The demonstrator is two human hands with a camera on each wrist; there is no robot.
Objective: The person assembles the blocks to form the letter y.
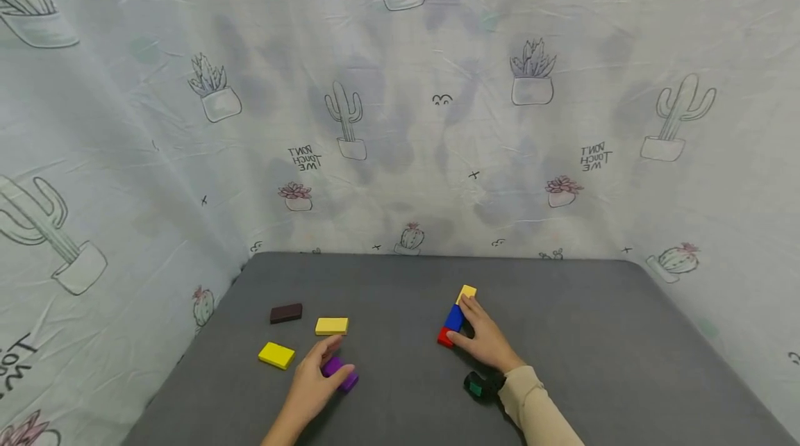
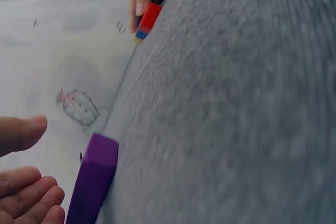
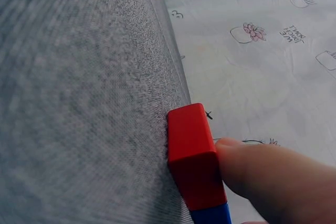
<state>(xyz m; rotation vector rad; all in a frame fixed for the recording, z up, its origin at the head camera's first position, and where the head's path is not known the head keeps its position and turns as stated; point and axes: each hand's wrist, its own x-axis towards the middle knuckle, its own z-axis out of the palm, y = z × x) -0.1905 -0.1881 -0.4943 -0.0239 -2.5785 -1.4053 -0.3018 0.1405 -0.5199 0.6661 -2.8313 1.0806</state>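
Observation:
In the head view, a yellow block (image 1: 467,290), a blue block (image 1: 454,319) and a red block (image 1: 444,337) lie end to end in a slanting row. My right hand (image 1: 489,342) rests over this row, thumb at the red block and fingertips at the yellow one. The right wrist view shows the thumb (image 3: 262,174) extended against the red block (image 3: 194,153). On the left, my left hand (image 1: 315,376) hovers around a purple block (image 1: 340,374), thumb and fingers spread. The left wrist view has the purple block (image 2: 94,177) beside those fingers, with a gap between.
Two more yellow blocks, one beyond the left hand (image 1: 332,326) and one to its left (image 1: 276,356), lie on the grey tabletop (image 1: 400,390). A dark brown block (image 1: 285,313) sits farther back. A cactus-print cloth (image 1: 400,189) hangs behind the table.

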